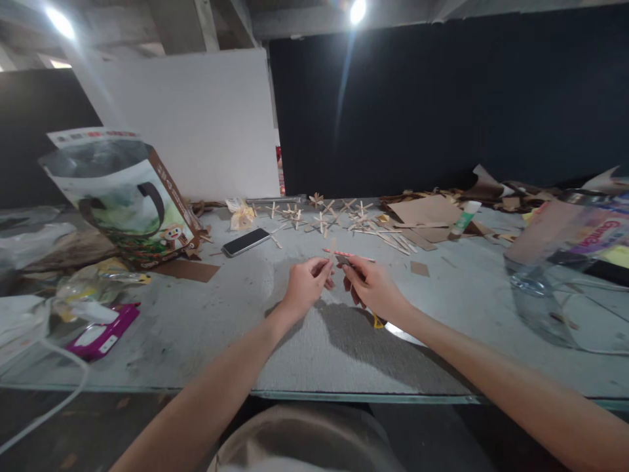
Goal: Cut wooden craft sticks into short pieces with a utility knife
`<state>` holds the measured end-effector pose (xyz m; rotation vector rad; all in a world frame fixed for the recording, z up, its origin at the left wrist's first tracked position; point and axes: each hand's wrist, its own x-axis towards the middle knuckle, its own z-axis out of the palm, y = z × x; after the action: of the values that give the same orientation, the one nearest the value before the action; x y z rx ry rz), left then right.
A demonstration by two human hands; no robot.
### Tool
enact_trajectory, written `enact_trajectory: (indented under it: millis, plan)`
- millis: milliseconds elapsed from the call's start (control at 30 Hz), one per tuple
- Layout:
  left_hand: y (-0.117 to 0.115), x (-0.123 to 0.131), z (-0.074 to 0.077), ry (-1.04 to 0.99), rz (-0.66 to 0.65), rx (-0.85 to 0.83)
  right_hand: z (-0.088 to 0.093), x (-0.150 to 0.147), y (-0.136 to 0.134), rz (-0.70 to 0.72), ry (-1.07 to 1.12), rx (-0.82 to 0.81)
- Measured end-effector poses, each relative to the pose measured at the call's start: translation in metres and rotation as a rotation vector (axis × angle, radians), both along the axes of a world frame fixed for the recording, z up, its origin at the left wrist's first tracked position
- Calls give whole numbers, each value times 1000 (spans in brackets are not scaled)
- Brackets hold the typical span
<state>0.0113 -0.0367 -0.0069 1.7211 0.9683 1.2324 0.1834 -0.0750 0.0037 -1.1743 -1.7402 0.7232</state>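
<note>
My left hand and my right hand meet over the middle of the grey table. Both are closed in a pinch on a small wooden craft stick that stands up between their fingertips. A thin red-and-white stick lies on the table just behind the hands. Farther back lie several crossed wooden stick pieces in a scattered row.
A black phone lies left of centre. A printed carton leans at the left, with plastic bags and a pink packet nearby. Cardboard scraps, a glue tube and a clear container are at the right.
</note>
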Motion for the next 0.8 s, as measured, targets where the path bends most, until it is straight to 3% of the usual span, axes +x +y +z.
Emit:
enact_trajectory:
  millis: [300,800]
  plan:
    - [-2,0,4,48,-4,26,-1,0,0,-18,-11,10]
    - [-4,-3,2,239,78,160,-2,-1,2,-63,-186,213]
